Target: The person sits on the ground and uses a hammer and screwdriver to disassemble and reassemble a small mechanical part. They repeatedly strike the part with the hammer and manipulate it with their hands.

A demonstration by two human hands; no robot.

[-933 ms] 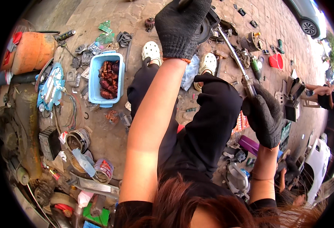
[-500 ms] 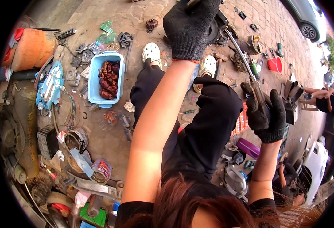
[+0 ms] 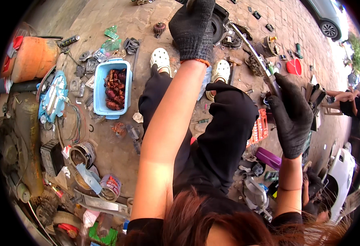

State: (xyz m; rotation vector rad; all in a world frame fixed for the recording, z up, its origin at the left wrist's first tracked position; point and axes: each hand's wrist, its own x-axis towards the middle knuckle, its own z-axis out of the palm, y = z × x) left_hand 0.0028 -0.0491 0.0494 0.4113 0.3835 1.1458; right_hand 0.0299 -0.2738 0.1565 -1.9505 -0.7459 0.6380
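Observation:
My left hand [image 3: 192, 35], in a black knit glove with an orange cuff, is raised at the top, fingers curled closed; what they grip is hidden. Just right of it is a small black wheel [image 3: 217, 28] with a dark guard. From beside the wheel a long metal shaft [image 3: 247, 43] slants down to my right hand [image 3: 291, 119], also black-gloved. This hand grips the shaft's lower end between thumb and fingers. Both my forearms are bare.
A blue basin [image 3: 99, 92] holds copper windings [image 3: 116, 88]. Paint cans [image 3: 110, 186], a screwdriver [image 3: 199, 121], a hammer [image 3: 234, 61], a red bucket [image 3: 294, 68] and an orange tool case [image 3: 258, 129] lie around. A purple case [image 3: 268, 158] is right of my legs. Another person sits far right.
My left hand has shifted slightly left and down. The right hand has turned and moved up along the shaft, its fingers straighter. The shaft's lower end has shifted slightly.

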